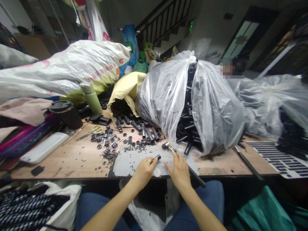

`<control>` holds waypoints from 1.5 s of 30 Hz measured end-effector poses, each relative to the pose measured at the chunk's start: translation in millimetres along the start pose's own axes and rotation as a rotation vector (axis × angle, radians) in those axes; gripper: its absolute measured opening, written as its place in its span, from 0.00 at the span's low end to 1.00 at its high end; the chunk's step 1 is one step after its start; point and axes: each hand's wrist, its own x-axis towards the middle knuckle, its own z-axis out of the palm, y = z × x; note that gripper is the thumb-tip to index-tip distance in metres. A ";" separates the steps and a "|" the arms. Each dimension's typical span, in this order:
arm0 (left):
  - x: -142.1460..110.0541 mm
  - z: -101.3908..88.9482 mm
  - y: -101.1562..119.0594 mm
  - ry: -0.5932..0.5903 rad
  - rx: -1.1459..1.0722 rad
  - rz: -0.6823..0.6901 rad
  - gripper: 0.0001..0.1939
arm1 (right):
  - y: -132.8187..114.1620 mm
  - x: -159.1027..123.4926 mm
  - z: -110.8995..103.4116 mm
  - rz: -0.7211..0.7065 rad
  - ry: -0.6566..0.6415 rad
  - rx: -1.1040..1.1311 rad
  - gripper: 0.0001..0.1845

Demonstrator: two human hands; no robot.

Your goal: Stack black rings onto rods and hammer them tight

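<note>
My left hand [144,168] is closed on a short black cylindrical part [157,158], pinched in its fingertips over a grey mat [127,162] at the table's front edge. My right hand [179,170] lies beside it on the mat, fingers curled, next to a small hammer [166,146] whose dark handle [196,179] runs under the hand toward the table edge. Whether the right hand grips the handle I cannot make out. Small black beads are scattered on the mat.
A big clear plastic bag of black tubes [192,102] lies across the table, with a tan sack [125,93] spilling ribbed black parts [141,128]. Black washers [106,141], scissors [92,131], a green flask [91,96], a black cup [66,112] and a white case [43,147] sit left.
</note>
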 end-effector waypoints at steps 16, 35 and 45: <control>-1.9 -5.1 10.7 -0.069 0.303 -0.067 0.21 | -5.4 -40.9 -52.1 0.091 -0.293 -0.039 0.23; 14.9 7.7 18.9 -0.124 0.202 -0.242 0.21 | -47.9 -34.9 -40.5 -0.098 -0.321 -0.003 0.22; -27.8 -55.1 26.6 0.087 0.108 -0.425 0.16 | 21.7 -2.6 -19.6 0.004 -0.215 -0.264 0.22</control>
